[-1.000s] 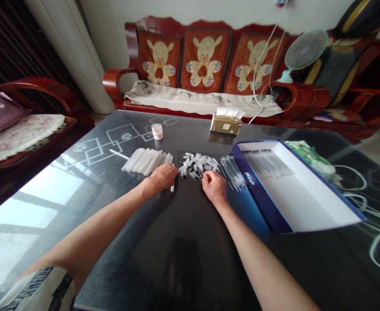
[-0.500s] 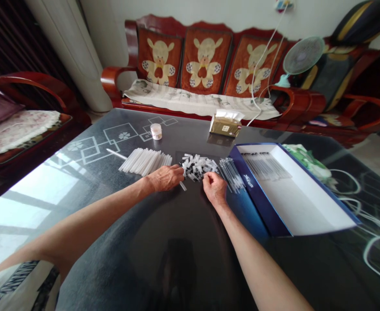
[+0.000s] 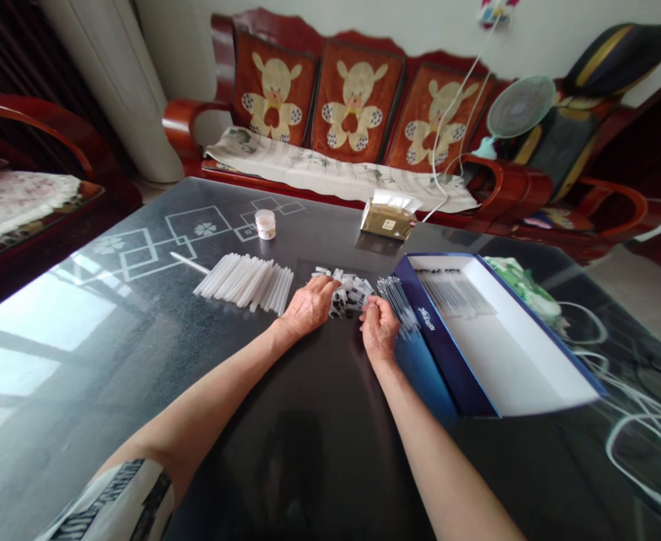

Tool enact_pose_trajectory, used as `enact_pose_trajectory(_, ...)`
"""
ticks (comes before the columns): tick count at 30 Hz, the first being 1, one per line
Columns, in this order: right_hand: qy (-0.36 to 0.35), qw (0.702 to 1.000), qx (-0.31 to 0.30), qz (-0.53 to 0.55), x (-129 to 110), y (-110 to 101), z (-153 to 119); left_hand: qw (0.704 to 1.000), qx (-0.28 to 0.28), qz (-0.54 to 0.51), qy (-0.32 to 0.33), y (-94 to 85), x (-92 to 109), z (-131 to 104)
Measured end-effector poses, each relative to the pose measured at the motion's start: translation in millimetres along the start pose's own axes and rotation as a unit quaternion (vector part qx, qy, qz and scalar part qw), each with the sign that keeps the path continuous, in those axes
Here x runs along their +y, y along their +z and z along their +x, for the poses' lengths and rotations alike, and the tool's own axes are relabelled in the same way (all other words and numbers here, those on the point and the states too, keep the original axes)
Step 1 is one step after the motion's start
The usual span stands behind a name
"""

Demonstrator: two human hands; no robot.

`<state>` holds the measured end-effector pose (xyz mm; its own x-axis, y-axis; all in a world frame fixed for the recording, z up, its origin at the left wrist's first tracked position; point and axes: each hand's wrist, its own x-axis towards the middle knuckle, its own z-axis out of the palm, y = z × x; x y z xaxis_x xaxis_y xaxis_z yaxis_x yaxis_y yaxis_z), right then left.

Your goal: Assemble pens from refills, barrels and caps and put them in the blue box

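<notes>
My left hand [image 3: 309, 306] is closed at the left side of a pile of small white and black caps [image 3: 353, 289], its fingertips touching or just over the pile. At the pile's right edge, my right hand [image 3: 379, 327] has thumb and fingers pressed together; what is pinched there is too small to name. A row of white tubes [image 3: 245, 280] lies left of my left hand. Thin refills [image 3: 399, 300] lie between my right hand and a blue box [image 3: 511, 338], which holds more thin refills [image 3: 457, 291] inside.
On the dark table [image 3: 240, 458] stand a small round jar [image 3: 265, 225] and a tissue box [image 3: 387, 219] farther back. A green packet [image 3: 525, 285] and white cables [image 3: 646, 421] lie right of the blue box. Beyond is a sofa.
My left hand has moved right, over the left part of the cap pile. My right hand has shifted slightly right and turned, with its thumb now showing. The view has shifted a little.
</notes>
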<state>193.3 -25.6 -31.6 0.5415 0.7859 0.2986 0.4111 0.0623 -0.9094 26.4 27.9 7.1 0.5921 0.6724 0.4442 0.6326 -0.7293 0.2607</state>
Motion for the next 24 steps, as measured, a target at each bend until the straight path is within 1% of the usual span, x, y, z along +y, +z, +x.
enact_pose_trajectory(3, 0.019, 1.0, 0.006, 0.018, 2, 0, 1, 0.999, 0.007, 0.04, -0.032, 6.1, 0, -4)
enact_pose_trajectory(6, 0.014, 1.0, -0.002, 0.002, 2, 0, 1, 0.997, -0.008, 0.062, -0.054, 9.1, 0, -6)
enact_pose_trajectory(8, -0.016, 1.0, -0.002, -0.024, 1, -1, 1, 0.996, -0.024, 0.059, -0.058, 9.2, 0, -6)
enact_pose_trajectory(11, -0.082, 0.994, 0.009, -0.065, -1, -4, 0, 0.996, -0.038, 0.049, -0.071, 8.4, -2, -3)
enact_pose_trajectory(13, -0.099, 0.992, 0.024, -0.071, -1, -6, -1, 0.995, -0.038, 0.048, -0.078, 8.6, -5, -2)
enact_pose_trajectory(15, -0.066, 0.996, 0.041, -0.043, 2, -7, -2, 0.996, -0.026, 0.05, -0.076, 9.7, -7, -2)
enact_pose_trajectory(18, 0.038, 0.997, 0.055, 0.041, 8, -7, 0, 0.996, -0.003, 0.054, -0.076, 11.1, -9, -2)
enact_pose_trajectory(20, 0.084, 0.991, 0.057, 0.087, 9, -9, 5, 0.995, 0.002, 0.055, -0.082, 11.3, -10, -3)
enact_pose_trajectory(22, 0.091, 0.989, 0.065, 0.1, 7, -16, 14, 0.995, -0.002, 0.051, -0.084, 11.5, -10, -3)
enact_pose_trajectory(24, 0.061, 0.994, 0.068, 0.056, 2, -28, 28, 0.996, -0.006, 0.044, -0.083, 12.3, -10, -4)
